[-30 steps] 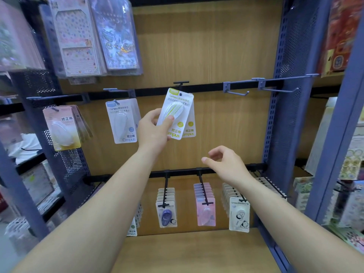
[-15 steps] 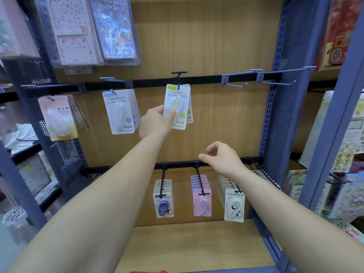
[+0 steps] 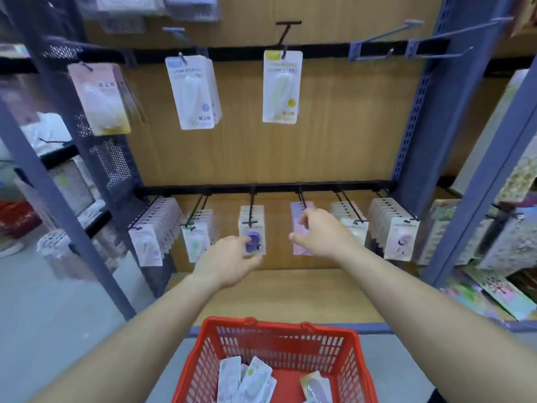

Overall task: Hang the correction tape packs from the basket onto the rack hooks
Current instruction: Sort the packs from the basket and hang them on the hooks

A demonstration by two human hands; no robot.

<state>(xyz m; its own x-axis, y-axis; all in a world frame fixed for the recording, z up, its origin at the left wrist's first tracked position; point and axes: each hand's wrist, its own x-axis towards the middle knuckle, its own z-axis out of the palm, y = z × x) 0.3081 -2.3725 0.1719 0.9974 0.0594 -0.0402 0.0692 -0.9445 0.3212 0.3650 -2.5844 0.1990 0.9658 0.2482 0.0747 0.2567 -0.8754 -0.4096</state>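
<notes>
Grip, left hand (image 3: 229,263): fingers loosely curved, nothing held. Grip, right hand (image 3: 322,239): fingers likewise relaxed and slightly curled, nothing held. Both hands are raised in front of the lower rail (image 3: 261,188) of the rack, well above the basket. The left hand lies before a purple pack (image 3: 252,228) and the right before a pink pack (image 3: 297,212). Whether either hand touches the pack behind it cannot be told, as both hands are blurred. The red basket (image 3: 276,325) stands at the near centre of the scene, on the near side of the wooden shelf (image 3: 276,295). Inside it lie loose correction tape packs (image 3: 247,376), clustered at the left and leaning on one another, with a further pack (image 3: 316,385) at the right. On the upper rail (image 3: 319,52) a yellow-green pack (image 3: 282,87) hangs straight from a black hook (image 3: 286,33), well apart from both hands. To its left hangs a blue pack (image 3: 190,91) with others behind it, and farther left a pink-and-yellow pack (image 3: 98,97), tilted. To the right of the yellow-green pack, two grey hooks (image 3: 406,34) project from the same rail. The lower rail carries six rows of packs on black hooks. Print on the packs is too blurred to read.
</notes>
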